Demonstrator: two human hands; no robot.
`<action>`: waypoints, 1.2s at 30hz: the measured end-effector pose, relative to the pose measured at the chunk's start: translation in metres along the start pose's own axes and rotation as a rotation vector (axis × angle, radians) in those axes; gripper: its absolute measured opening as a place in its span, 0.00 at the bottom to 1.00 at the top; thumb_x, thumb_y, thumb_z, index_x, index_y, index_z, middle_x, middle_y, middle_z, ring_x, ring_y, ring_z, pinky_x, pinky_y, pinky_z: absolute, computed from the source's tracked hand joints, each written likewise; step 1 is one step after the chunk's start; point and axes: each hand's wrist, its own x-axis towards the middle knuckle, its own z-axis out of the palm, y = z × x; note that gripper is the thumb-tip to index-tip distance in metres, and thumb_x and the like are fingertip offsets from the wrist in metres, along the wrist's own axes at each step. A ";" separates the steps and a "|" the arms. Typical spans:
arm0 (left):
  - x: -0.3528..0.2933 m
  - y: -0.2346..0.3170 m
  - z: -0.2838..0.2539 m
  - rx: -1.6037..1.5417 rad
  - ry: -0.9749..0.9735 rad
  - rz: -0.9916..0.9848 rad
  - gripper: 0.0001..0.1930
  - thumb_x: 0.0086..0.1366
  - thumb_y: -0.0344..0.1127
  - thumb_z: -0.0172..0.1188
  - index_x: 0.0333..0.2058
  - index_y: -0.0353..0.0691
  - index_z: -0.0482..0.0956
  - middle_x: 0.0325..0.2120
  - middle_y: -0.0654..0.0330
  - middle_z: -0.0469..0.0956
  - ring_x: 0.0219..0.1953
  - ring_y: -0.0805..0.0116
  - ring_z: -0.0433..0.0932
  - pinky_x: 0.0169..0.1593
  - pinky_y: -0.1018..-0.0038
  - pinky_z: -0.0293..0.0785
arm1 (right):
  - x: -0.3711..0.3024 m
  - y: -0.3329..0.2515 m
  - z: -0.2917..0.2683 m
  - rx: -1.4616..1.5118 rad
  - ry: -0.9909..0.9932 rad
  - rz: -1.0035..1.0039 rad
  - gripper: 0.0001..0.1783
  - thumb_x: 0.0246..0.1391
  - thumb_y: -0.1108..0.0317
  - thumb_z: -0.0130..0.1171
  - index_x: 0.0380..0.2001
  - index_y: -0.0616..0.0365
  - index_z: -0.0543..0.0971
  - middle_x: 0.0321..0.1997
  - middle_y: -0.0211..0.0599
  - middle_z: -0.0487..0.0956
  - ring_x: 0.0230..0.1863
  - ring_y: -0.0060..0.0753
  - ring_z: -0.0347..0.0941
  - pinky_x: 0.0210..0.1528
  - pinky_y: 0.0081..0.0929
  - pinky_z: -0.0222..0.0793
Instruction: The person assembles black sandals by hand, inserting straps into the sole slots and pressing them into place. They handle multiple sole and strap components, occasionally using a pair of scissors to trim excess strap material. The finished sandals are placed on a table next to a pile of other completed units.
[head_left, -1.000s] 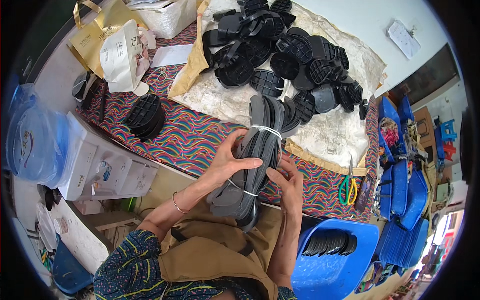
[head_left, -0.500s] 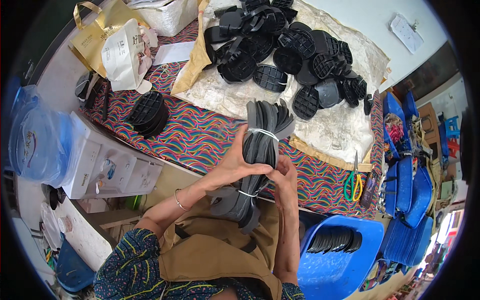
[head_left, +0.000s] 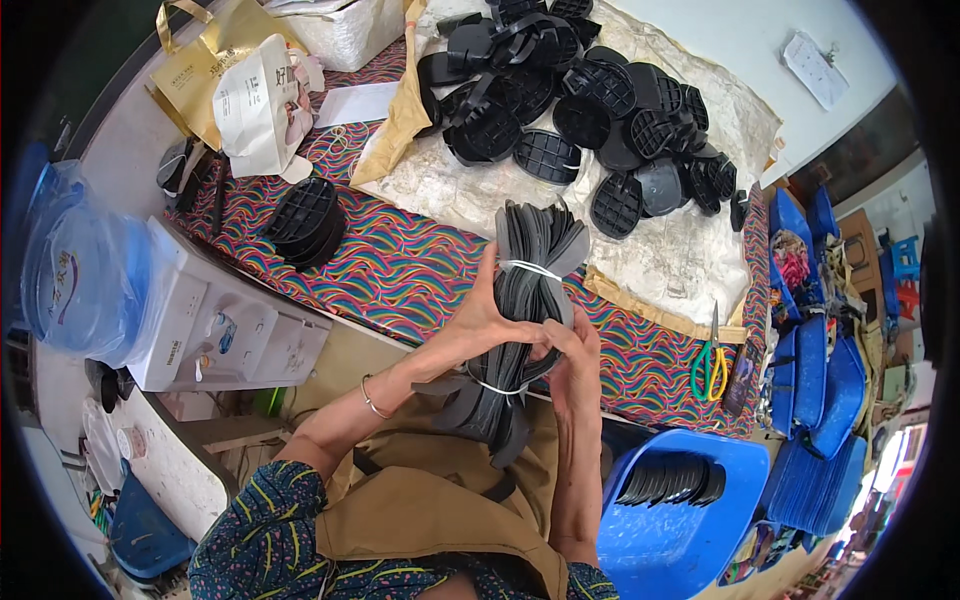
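Observation:
Between my hands is a bundle of thin dark grey and black flat pieces [head_left: 538, 287], upright over the table's front edge. One white band [head_left: 530, 268] goes round its upper part, and another white band [head_left: 497, 389] round its lower part. My left hand [head_left: 487, 322] grips the bundle from the left, thumb across its middle. From the right, my right hand [head_left: 573, 350] holds it, thumb near the left thumb; some of its fingers are hidden behind. The bundle's lower ends fan out above my brown apron [head_left: 430, 515].
Black heel-shaped pieces [head_left: 548, 157] lie heaped on a whitish sheet [head_left: 450, 190]. A short black stack [head_left: 303, 222] stands at left on the patterned cloth [head_left: 400, 262]. Scissors [head_left: 710, 370] lie at right, above a blue tub [head_left: 650, 540] holding black pieces. A water dispenser [head_left: 190, 320] stands left.
My hands keep hold of the bundle, and the right fingers have shifted slightly around it. The bundle's lower end has swung a little right. The whole view has shifted slightly.

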 end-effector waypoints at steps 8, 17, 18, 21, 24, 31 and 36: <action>-0.010 0.013 -0.014 -0.339 -0.029 -0.055 0.64 0.42 0.28 0.75 0.71 0.36 0.37 0.63 0.52 0.61 0.63 0.66 0.62 0.66 0.71 0.57 | -0.009 0.004 0.022 -0.665 0.050 -0.282 0.20 0.53 0.68 0.64 0.45 0.69 0.72 0.31 0.40 0.79 0.30 0.26 0.75 0.32 0.26 0.69; -0.017 -0.019 -0.014 -0.176 0.221 0.087 0.68 0.31 0.26 0.74 0.69 0.23 0.36 0.63 0.43 0.61 0.66 0.57 0.59 0.69 0.73 0.49 | -0.062 0.006 0.056 -1.302 0.074 -0.678 0.21 0.52 0.71 0.64 0.48 0.69 0.74 0.28 0.59 0.77 0.27 0.58 0.78 0.29 0.43 0.71; -0.014 -0.022 -0.015 -0.146 0.207 0.141 0.67 0.33 0.25 0.74 0.69 0.25 0.37 0.62 0.45 0.63 0.65 0.60 0.62 0.68 0.74 0.52 | -0.067 0.006 0.058 -1.349 0.052 -0.714 0.25 0.50 0.71 0.64 0.49 0.74 0.69 0.29 0.58 0.77 0.27 0.59 0.77 0.27 0.46 0.71; -0.012 -0.019 -0.008 -0.306 0.148 0.188 0.65 0.36 0.24 0.73 0.70 0.27 0.39 0.60 0.48 0.67 0.62 0.62 0.67 0.65 0.74 0.57 | -0.082 0.010 0.060 -1.383 0.088 -0.750 0.27 0.49 0.73 0.64 0.50 0.76 0.68 0.28 0.57 0.77 0.27 0.58 0.77 0.28 0.46 0.71; -0.011 -0.014 -0.004 -0.353 0.110 0.245 0.60 0.42 0.26 0.75 0.70 0.32 0.42 0.57 0.52 0.71 0.58 0.66 0.70 0.63 0.73 0.62 | -0.092 0.018 0.050 -1.419 0.102 -0.783 0.29 0.48 0.75 0.65 0.52 0.76 0.67 0.28 0.57 0.76 0.28 0.57 0.76 0.29 0.45 0.71; -0.007 -0.009 -0.007 -0.411 0.074 0.270 0.57 0.42 0.23 0.76 0.69 0.35 0.48 0.59 0.52 0.69 0.59 0.67 0.70 0.64 0.72 0.63 | -0.116 0.024 0.040 -1.134 0.094 -0.672 0.30 0.47 0.77 0.66 0.55 0.69 0.71 0.37 0.56 0.79 0.35 0.54 0.79 0.36 0.39 0.74; 0.001 -0.021 -0.004 -0.329 0.080 0.260 0.54 0.41 0.21 0.72 0.68 0.35 0.52 0.59 0.52 0.69 0.59 0.64 0.69 0.63 0.73 0.62 | -0.140 0.016 0.052 -0.919 0.171 -0.422 0.28 0.49 0.80 0.64 0.56 0.70 0.72 0.46 0.44 0.80 0.47 0.28 0.75 0.52 0.26 0.70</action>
